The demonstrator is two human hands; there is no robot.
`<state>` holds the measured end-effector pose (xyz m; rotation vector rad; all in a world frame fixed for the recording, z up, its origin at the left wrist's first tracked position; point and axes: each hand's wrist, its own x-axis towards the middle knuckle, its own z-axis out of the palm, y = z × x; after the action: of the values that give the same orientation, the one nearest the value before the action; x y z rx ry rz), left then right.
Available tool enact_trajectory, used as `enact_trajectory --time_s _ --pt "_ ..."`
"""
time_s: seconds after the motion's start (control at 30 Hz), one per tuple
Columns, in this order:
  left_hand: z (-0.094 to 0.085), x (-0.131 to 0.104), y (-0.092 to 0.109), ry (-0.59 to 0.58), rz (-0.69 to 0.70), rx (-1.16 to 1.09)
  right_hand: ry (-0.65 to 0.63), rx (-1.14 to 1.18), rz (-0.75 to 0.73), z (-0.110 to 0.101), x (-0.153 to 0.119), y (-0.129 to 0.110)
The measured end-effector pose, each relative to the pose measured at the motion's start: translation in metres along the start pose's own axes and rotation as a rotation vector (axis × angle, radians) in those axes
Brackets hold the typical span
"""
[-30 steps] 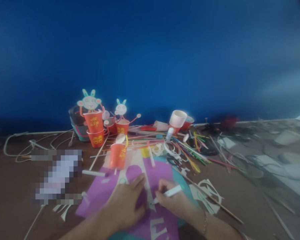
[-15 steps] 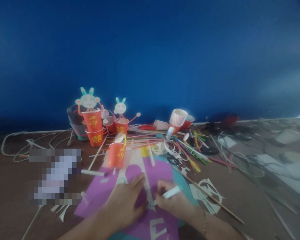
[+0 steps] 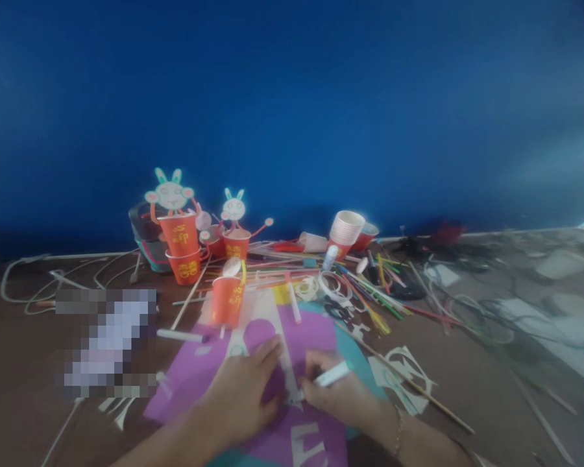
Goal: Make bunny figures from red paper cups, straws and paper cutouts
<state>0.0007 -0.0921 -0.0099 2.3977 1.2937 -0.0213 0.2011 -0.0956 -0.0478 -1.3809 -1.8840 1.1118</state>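
Note:
My right hand (image 3: 343, 399) pinches a white marker (image 3: 333, 375) with a teal end. Its tip is down by a small white paper piece (image 3: 294, 393) on a purple sheet (image 3: 316, 340). My left hand (image 3: 246, 389) lies flat on the same sheet, fingers stretched out near that piece, with nothing held. White letter-like cutouts (image 3: 299, 444) lie below the hands. At the sheet's far edge stands an orange paper cup (image 3: 225, 303). Two more markers, one white with a red end (image 3: 293, 298) and one with a dark end (image 3: 180, 335), rest at the sheet's edges.
Rabbit figures on orange cups (image 3: 181, 237) stand at the back left. Stacked paper cups (image 3: 346, 230) are at the back right, beside coloured pipe cleaners (image 3: 370, 295). A wooden stick (image 3: 413, 379) and paper scraps (image 3: 409, 376) lie right. A blurred-out object (image 3: 109, 344) is left.
The view has shifted very slightly. Both hands stay almost in place, the marker tip moving only a little on the paper.

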Motion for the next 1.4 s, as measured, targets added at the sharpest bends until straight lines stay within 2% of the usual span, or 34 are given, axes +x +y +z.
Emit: enact_trajectory --time_s 0.9,1.4 --pt "0.000 0.000 0.000 -0.004 -0.004 0.022 0.007 0.029 0.019 -0.002 -0.001 -0.007" --pt "-0.009 -0.002 0.007 -0.067 -0.040 -0.002 0.027 0.060 0.052 -0.003 -0.001 -0.010"
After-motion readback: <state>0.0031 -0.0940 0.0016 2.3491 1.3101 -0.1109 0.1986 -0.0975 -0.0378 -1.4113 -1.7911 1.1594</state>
